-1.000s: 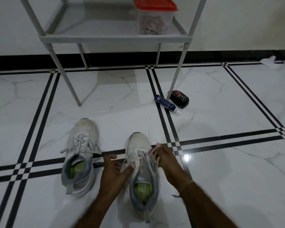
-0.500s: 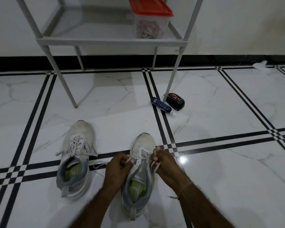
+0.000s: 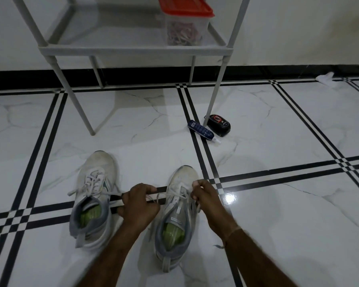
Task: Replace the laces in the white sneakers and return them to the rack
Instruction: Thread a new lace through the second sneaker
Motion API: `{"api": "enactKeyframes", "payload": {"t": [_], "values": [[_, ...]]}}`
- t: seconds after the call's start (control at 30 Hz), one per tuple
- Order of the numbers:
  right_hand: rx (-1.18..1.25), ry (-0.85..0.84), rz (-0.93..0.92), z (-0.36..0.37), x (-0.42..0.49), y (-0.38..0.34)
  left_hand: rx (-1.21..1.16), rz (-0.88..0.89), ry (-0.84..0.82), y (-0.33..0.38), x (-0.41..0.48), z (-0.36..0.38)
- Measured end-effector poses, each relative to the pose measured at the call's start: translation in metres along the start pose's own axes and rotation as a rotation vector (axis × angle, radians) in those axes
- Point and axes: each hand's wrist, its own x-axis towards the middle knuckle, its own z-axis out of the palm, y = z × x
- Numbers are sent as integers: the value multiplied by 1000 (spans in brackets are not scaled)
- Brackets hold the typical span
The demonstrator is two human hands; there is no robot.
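Two white sneakers with grey heel collars and green insoles stand side by side on the white marble-patterned tile floor (image 3: 278, 131), toes pointing toward the wall. They are not on the rack.

The right-hand white sneaker (image 3: 183, 177) sits between the person's forearms, across a pair of black floor stripes. Both hands are working its white lace (image 3: 177, 193). The left hand (image 3: 138, 206) lies just left of the shoe, fingers curled into a fist around one strand of the lace, which runs taut from the eyelets to the hand. The right hand (image 3: 205, 201) is against the shoe's right edge near the toe, thumb and fingertips pinching the other strand, with a loop of lace hanging below the knuckles.

The left-hand white sneaker (image 3: 100, 168) stands just beside the left hand, not touched. It is laced, with loose ends trailing off both sides.

Beyond the shoes stands the pale grey tube-framed rack (image 3: 133, 51). Its lowest shelf carries a clear plastic box (image 3: 184, 32) with a red lid (image 3: 184, 7), holding tangled cords or bands. At the foot of the rack's near right leg lie a dark blue tube (image 3: 199, 130) and a black oval case (image 3: 219, 124), close together. A crumpled white cloth (image 3: 326, 79) lies far right by the black skirting.
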Motion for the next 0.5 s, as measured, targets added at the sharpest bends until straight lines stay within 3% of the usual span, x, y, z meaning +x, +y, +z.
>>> {"api": "enactKeyframes", "payload": {"t": [0.07, 0.2, 0.3, 0.43, 0.5], "values": [[16, -13, 8, 3, 0, -2, -48, 42, 20, 8, -5, 5], [122, -56, 44, 4, 0, -1, -268, 47, -242, 17, -9, 22], [199, -48, 74, 0, 7, -1, -102, 138, -112, 11, -8, 27], [741, 80, 83, -26, 18, -20, 9, 196, 30, 0, -10, 23], [500, 107, -7, -38, 16, -19, 34, 205, 47, 0, -13, 19]]}}
